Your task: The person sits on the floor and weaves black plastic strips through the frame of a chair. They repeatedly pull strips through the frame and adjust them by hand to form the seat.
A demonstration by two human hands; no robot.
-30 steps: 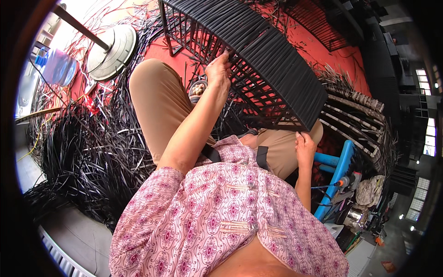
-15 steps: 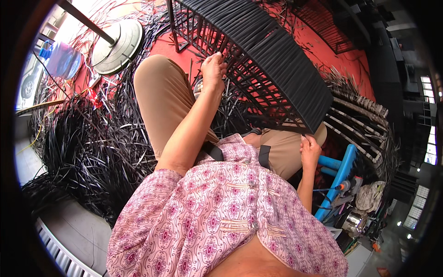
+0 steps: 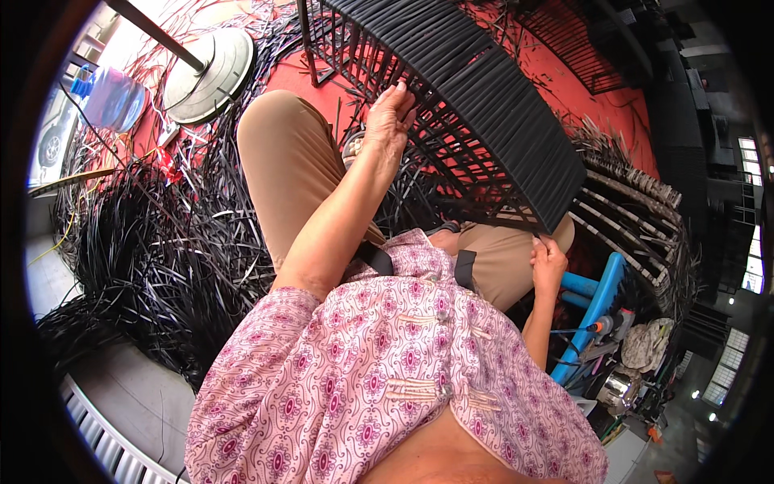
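A curved piece of black wickerwork [image 3: 500,105], closely woven over a slatted frame, stands tilted across my knees and the floor. My left hand [image 3: 390,123] is beside its slatted side, the fingers curled in and the fingertips close to the bars. Whatever they pinch is too thin or hidden to tell. At the near lower corner of the wickerwork, my right hand [image 3: 549,264] is closed, with thumb and forefinger touching the edge. Anything inside those fingers does not show.
Loose black strips [image 3: 161,266] lie heaped at my left. Beyond them are a round pole base [image 3: 211,77] and a blue water bottle [image 3: 115,98]. A blue stool-like frame [image 3: 592,319] and a metal pot [image 3: 619,389] stand at right, near bundled strips [image 3: 633,210].
My left hand has moved slightly right and up along the slatted side, its fingers a little looser. The right hand stays at the corner.
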